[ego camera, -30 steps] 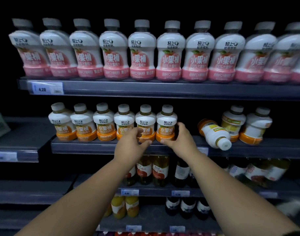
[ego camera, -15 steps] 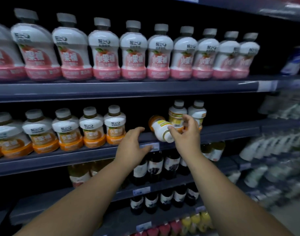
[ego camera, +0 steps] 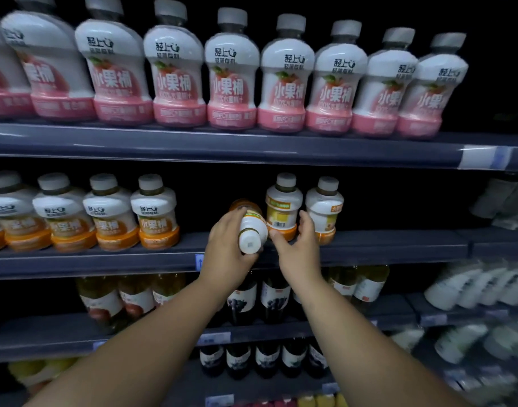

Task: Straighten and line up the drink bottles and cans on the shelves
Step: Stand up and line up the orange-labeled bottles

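Left hand (ego camera: pixel 225 245) wrapped round the tipped bottle (ego camera: pixel 251 230), cap toward us at the middle shelf (ego camera: pixel 384 245) front; best to swing its base down under the grip, label out, with the loose-fingered right hand (ego camera: pixel 298 248) alongside guarding the upright neighbour (ego camera: pixel 284 207).

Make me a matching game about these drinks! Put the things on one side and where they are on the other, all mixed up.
Things:
1 pink bottles
2 tipped bottle
3 dark bottles
4 orange bottles in a row

Places:
A gripped sideways by the left hand
B standing on the middle shelf, left side
C standing on the top shelf
D on the lower shelf

Pairs: 1-C, 2-A, 3-D, 4-B
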Tool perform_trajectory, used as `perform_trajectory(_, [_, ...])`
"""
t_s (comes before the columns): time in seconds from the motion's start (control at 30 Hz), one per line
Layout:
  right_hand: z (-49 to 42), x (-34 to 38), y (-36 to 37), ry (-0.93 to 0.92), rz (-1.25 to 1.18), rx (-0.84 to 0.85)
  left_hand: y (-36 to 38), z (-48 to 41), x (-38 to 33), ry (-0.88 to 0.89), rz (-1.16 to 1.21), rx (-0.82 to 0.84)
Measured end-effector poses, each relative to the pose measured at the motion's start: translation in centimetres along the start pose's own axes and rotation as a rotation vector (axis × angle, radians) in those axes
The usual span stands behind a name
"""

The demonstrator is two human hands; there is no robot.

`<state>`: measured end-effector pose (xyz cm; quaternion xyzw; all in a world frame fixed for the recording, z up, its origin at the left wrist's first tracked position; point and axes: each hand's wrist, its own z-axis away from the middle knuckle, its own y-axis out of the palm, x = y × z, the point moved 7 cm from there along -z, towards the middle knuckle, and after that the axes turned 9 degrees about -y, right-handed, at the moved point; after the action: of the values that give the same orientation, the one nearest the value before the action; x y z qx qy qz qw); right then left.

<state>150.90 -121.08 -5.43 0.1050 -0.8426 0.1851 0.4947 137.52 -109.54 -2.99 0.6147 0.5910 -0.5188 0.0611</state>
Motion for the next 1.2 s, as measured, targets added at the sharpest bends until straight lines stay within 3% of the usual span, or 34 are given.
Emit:
perform_trajectory(0.23, [-2.5, 1.0, 1.4, 0.057, 0.256, -0.015, -5.0, -2.9, 0.0, -0.139, 0.147, -0.101])
perform_trajectory(0.37, [-3.5, 1.1, 1.2, 0.042, 0.426, -0.024, -5.9, -4.4, 1.6, -0.326, 0.220, -0.072])
perform_trajectory(0.47, [-4.0, 0.8, 1.4, 0.010, 0.460, 0.059, -5.3, -4.9, 3.4, -0.436, 0.284, 0.002])
perform_trajectory(0.57, [-4.6, 1.0, 1.5, -0.022, 0.469, 0.130, -4.0, -4.7, 4.6, -0.431, 0.169, 0.072])
perform_trajectory(0.73, [-4.0, 0.2, 2.7, 0.010, 0.399, 0.253, -4.0, -4.6, 5.4, -0.417, 0.125, 0.044])
perform_trajectory(1.2, [-2.9, 0.9, 3.3, -0.018, 0.466, 0.264, -3.8, -4.4, 6.1, -0.377, 0.047, 0.046])
